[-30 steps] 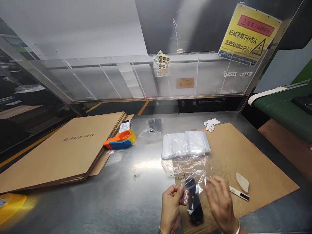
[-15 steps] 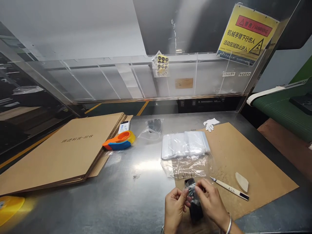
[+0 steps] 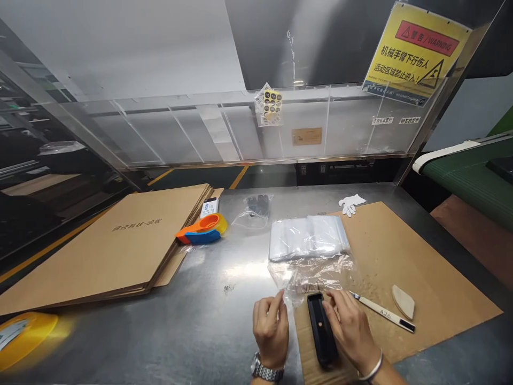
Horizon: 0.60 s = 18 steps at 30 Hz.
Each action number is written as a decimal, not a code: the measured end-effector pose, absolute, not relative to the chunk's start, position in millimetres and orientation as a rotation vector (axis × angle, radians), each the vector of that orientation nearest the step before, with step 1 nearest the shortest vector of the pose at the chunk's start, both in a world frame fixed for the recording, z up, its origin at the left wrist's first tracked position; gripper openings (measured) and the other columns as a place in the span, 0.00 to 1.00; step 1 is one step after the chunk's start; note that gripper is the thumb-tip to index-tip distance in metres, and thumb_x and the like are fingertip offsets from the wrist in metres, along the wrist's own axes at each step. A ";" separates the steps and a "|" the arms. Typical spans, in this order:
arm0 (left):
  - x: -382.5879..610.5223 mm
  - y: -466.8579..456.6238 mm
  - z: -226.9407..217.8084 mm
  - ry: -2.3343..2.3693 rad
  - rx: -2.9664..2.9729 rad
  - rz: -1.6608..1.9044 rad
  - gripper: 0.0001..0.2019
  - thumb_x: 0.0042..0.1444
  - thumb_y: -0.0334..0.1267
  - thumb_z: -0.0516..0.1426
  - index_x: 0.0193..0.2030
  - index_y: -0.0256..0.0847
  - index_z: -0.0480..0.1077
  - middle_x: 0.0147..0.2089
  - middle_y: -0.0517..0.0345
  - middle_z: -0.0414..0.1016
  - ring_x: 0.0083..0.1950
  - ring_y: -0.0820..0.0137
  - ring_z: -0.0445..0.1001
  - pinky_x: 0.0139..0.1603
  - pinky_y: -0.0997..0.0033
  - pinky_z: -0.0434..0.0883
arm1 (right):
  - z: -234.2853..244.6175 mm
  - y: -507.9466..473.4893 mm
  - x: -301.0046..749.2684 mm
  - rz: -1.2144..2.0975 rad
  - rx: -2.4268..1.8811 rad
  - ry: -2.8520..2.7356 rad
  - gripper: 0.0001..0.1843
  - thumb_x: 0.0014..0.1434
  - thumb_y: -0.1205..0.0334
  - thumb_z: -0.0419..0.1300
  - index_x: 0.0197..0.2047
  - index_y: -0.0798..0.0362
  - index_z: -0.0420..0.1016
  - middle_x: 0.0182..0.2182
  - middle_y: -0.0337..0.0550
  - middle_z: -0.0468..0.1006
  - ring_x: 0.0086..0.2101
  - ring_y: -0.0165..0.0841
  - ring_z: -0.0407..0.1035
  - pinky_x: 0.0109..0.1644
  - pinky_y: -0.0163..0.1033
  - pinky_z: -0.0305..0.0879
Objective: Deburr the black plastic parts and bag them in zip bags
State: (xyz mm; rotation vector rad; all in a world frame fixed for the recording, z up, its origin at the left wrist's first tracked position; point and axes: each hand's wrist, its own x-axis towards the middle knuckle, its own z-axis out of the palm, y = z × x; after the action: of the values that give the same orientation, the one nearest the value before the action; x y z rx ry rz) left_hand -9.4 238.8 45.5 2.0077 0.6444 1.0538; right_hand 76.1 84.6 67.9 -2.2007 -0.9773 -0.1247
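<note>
Black, slim, bar-shaped plastic device [image 3: 321, 330], long and glossy with a small dot on its upper face, lies flat on the near corner of the brown cardboard sheet [image 3: 401, 256], its long axis running away from the person. The right hand [image 3: 349, 329] rests against its right side, fingers curled over the far end and touching the top edge, more a steadying press than a closed grip. The left hand [image 3: 271, 331] sits just to the left of the device and apart from it, fingers pinched together on a thin edge of the crumpled clear plastic film [image 3: 310, 275] that spreads just beyond the device's far end.

Risks, as I judge them: the smooth casing could skate on the cardboard if pushed from one side only, and it lies close to the sheet's near edge. The film is flimsy and could tear or bunch in so light a pinch. A white pen-like craft knife [image 3: 380, 312] lies just right of the right hand, so a careless sweep could catch its tip. Farther off lie a stack of clear plastic bags [image 3: 308, 237], an orange-and-blue tape dispenser [image 3: 201, 230] and a pile of flat brown cartons [image 3: 120, 243] on the steel table [image 3: 200, 331].
</note>
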 end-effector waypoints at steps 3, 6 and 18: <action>-12.0 242.6 28.7 0.693 2.031 1.034 0.12 0.52 0.34 0.54 0.41 0.47 0.75 0.27 0.53 0.65 0.33 0.63 0.60 0.39 0.64 0.56 | 27.5 67.8 67.9 -0.001 -2.450 -0.923 0.12 0.54 0.52 0.57 0.31 0.52 0.72 0.22 0.48 0.73 0.25 0.42 0.67 0.27 0.40 0.55; -16.6 233.1 15.3 0.657 2.116 0.786 0.12 0.54 0.35 0.52 0.42 0.47 0.74 0.28 0.53 0.66 0.34 0.62 0.61 0.39 0.65 0.56 | 1.4 43.4 61.7 0.093 -2.463 -0.914 0.10 0.54 0.57 0.55 0.27 0.51 0.73 0.17 0.47 0.72 0.19 0.40 0.67 0.24 0.39 0.53; -17.5 218.6 21.1 0.513 2.106 0.275 0.13 0.57 0.43 0.49 0.38 0.43 0.73 0.31 0.55 0.73 0.34 0.66 0.70 0.36 0.67 0.66 | 18.7 14.9 56.5 0.768 -2.106 -0.895 0.27 0.62 0.47 0.41 0.21 0.54 0.66 0.20 0.37 0.69 0.23 0.30 0.64 0.27 0.33 0.57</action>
State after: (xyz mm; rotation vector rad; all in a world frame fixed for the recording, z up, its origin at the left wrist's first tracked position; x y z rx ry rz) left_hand -17.5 218.6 21.1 2.1058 0.5129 0.2753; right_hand 56.5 14.9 18.7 -2.1060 -0.8948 0.7685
